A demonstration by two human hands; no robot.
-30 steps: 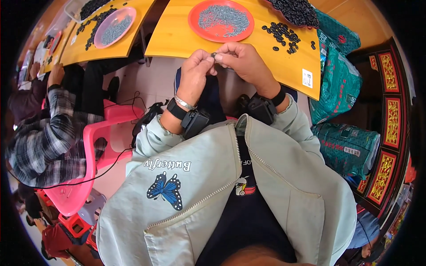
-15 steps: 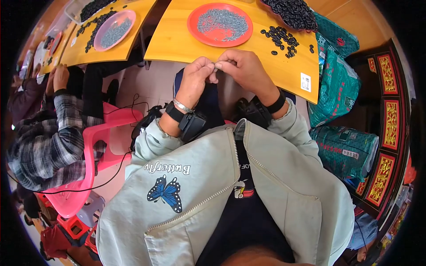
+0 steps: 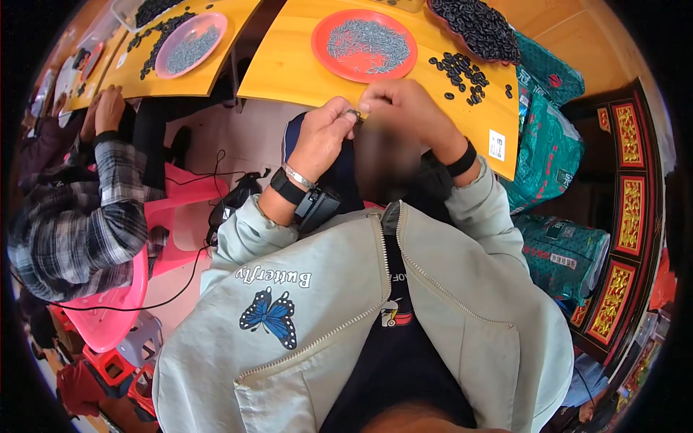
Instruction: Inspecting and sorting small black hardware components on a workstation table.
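Head view, A: What might fail?
B: Small dark piece [image 3: 354,114], frame's 12 o'clock, could drop if left hand [image 3: 317,141] loosens its slim hold.
A: Fingers?
B: Left thumb and forefinger pinching it; right hand [image 3: 408,105] curled at its 3 o'clock, grip untellable.

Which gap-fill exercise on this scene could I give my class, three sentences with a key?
1. The small dark piece is in the person's ____ hand.
2. On the nearest yellow table, loose black pieces lie to the ____ of the red plate.
3. That table's label has a ____ background.
Missing words: left; right; white.
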